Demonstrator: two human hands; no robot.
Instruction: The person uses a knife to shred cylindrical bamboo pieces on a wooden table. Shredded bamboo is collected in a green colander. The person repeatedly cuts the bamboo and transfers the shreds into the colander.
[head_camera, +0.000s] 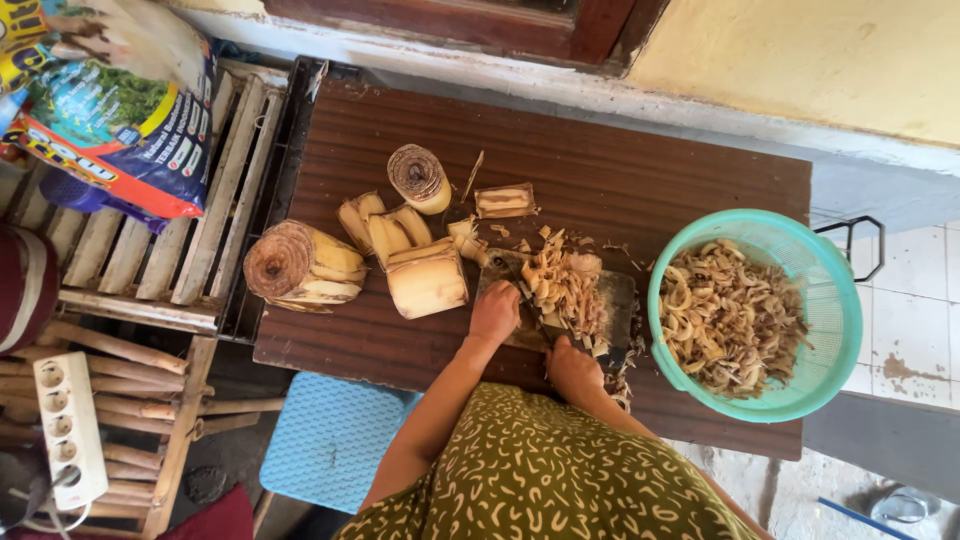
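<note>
My left hand (495, 312) presses down on pale stem pieces at the left end of a dark cutting board (622, 296). My right hand (575, 370) is closed at the board's near edge on a knife (540, 322), whose blade is mostly hidden among the slices. A heap of chopped slices (565, 285) lies on the board. Thick cut stem chunks (425, 282) and a layered stem section (298, 265) lie to the left on the brown wooden table (620, 170). A green plastic basket (851, 330) at the right holds many sliced pieces.
A slatted wooden rack (190, 250) stands left of the table with a printed bag (120, 130) on it. Lower left are a white power strip (65, 430) and a blue mat (330, 435). A wall runs behind, and tiled floor (915, 320) shows at the right.
</note>
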